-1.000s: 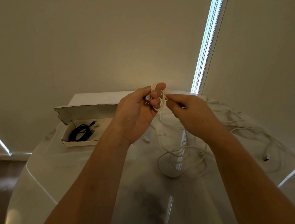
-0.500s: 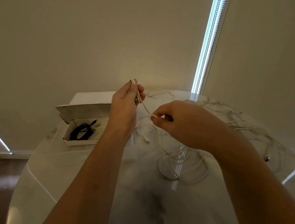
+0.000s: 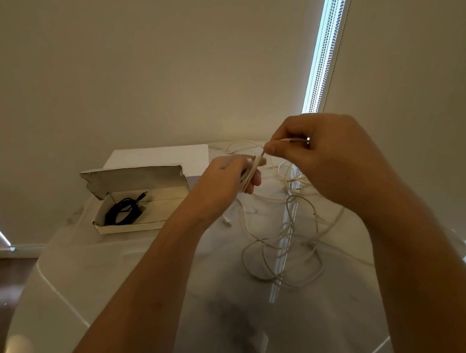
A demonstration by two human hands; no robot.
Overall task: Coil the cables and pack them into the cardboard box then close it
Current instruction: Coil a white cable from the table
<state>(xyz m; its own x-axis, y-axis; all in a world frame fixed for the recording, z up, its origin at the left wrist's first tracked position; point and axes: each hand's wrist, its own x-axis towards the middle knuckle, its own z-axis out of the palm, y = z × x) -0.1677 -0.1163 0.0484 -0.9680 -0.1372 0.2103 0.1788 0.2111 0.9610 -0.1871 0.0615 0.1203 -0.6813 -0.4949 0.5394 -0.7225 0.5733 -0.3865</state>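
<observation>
My left hand (image 3: 226,175) grips a small flat coil of white cable (image 3: 252,172) above the table. Just above and to the right, my right hand (image 3: 321,156) pinches the same cable's running strand and holds it over the coil. The rest of the white cable (image 3: 284,254) lies in loose tangled loops on the glossy table below my right forearm. An open cardboard box (image 3: 128,227) stands at the left with its lid raised; a coiled black cable (image 3: 123,210) lies inside it.
The round glossy table (image 3: 132,280) has its edge at the left, with dark floor beyond. A white flat box (image 3: 160,156) lies behind the cardboard box. More white cable (image 3: 246,143) trails at the table's far side. Window blinds stand behind.
My right hand rose from below the left hand to above it, carrying the strand over. The left hand turned and dropped slightly with the coil.
</observation>
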